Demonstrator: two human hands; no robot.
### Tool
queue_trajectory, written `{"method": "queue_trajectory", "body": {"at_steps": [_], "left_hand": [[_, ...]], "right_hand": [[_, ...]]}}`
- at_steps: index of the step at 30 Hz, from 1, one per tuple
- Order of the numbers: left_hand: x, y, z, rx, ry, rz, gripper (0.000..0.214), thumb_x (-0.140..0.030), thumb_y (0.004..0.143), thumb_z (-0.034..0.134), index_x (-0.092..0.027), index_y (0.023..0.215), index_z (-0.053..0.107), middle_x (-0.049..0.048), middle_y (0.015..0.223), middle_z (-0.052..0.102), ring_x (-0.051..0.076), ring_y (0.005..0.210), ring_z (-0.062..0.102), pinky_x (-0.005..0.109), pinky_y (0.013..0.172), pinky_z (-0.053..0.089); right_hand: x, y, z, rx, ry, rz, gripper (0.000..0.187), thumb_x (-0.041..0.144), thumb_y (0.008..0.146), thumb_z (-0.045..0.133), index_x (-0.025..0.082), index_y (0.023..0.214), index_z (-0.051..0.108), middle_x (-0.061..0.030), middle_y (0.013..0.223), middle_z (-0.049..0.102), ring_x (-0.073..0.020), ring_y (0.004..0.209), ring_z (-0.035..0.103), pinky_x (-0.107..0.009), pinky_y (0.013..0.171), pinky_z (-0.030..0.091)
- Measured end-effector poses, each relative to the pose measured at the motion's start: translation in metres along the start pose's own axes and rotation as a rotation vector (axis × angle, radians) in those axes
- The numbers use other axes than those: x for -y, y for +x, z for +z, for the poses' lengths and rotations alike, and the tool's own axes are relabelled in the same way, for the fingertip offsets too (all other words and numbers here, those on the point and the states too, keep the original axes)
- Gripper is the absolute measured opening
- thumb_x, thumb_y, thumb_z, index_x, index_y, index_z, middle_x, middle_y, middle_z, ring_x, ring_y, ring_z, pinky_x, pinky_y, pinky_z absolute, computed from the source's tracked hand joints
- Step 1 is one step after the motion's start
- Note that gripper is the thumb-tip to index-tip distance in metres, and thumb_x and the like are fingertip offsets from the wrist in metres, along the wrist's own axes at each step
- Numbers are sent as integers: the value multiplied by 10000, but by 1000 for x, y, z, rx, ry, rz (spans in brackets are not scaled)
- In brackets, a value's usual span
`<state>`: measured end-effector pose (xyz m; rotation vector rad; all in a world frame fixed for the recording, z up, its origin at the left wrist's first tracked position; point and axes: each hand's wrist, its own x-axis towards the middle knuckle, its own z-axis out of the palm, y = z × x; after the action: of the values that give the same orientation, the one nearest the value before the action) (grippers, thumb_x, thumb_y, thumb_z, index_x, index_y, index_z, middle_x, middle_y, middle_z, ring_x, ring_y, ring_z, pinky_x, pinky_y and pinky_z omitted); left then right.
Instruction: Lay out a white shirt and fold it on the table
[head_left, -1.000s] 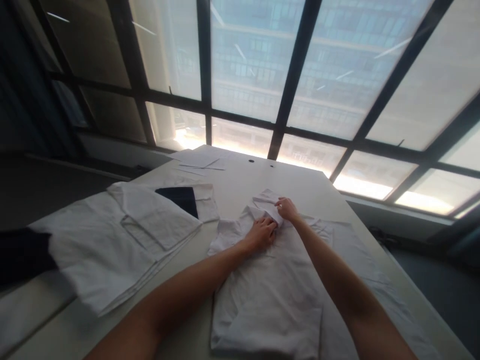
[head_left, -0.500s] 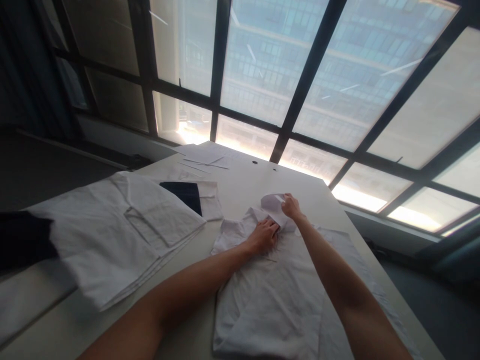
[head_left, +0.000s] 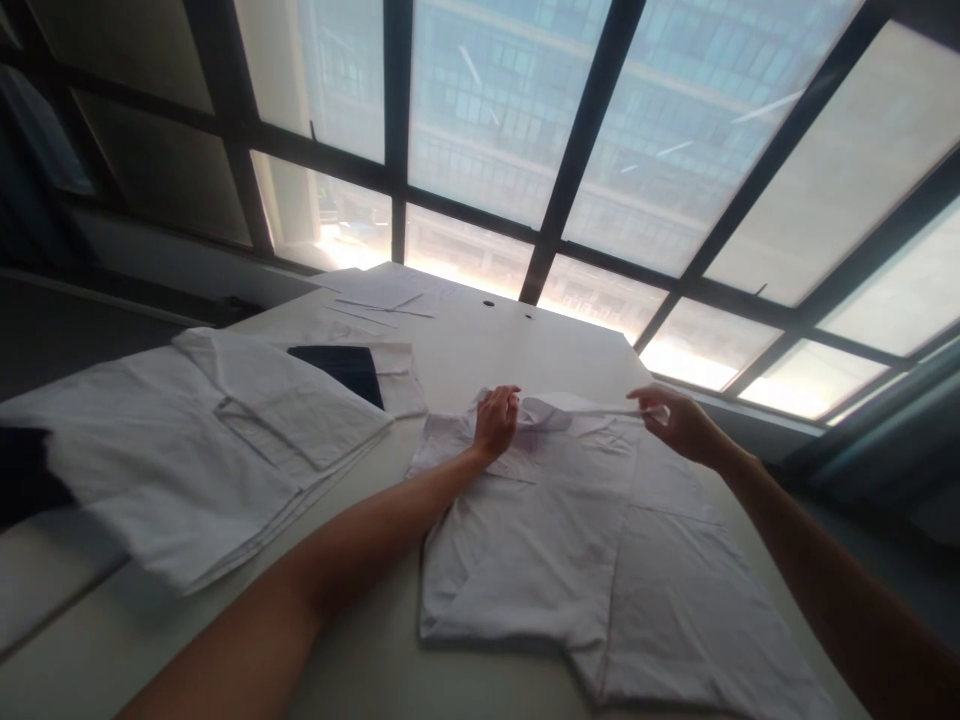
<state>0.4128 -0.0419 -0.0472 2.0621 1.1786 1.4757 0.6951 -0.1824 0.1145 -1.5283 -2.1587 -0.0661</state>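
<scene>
On the counter (head_left: 480, 340), both arms reach far across a white shirt (head_left: 570, 540) lying flat, its collar (head_left: 559, 412) at the far end. The left hand (head_left: 496, 422), fingers curled together, grips the collar's left end. The right hand (head_left: 679, 422) is well to the right, thumb and fingers pinched on the collar's right end, so the collar runs stretched between them. A pile of folded white clothes (head_left: 202, 440) lies to the left, a dark cloth (head_left: 337, 368) just beyond it, and papers (head_left: 375, 292) at the far edge.
</scene>
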Motion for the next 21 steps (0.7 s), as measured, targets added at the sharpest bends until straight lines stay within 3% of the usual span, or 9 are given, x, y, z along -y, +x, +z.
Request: {"method": "queue_trajectory", "body": {"at_steps": [5,10,16,21], "left_hand": [[2,2,0,-9,23,-23,287,-215,1016,373,-202,1093,649,59,1093,707,219,1078,612,357,989,428],[7,4,5,88,80,-58,242,-182,954,447,-211,1016,679,60,1080,715,241,1066,616,389,1001,434],[14,4,8,122,125,-56,257,-124,864,504,-211,1017,690,81,1088,684,270,1108,584,428,1021,441],[19,5,9,130,114,-28,295,-77,830,494,-185,1025,688,99,1110,626,261,1134,549,413,1070,424]], "right_hand": [[34,-79,-1,160,14,65,292,173,846,524,240,1066,703,-89,987,689,-212,893,654,-344,824,537],[61,-131,12,274,-1,87,298,107,819,498,263,952,714,-76,950,688,-214,884,653,-335,803,526],[81,-163,25,407,26,142,342,38,790,502,270,942,702,-46,968,686,-187,873,647,-300,783,500],[66,-157,30,532,160,246,158,291,902,599,254,974,736,-27,882,719,-173,760,650,-281,709,508]]}}
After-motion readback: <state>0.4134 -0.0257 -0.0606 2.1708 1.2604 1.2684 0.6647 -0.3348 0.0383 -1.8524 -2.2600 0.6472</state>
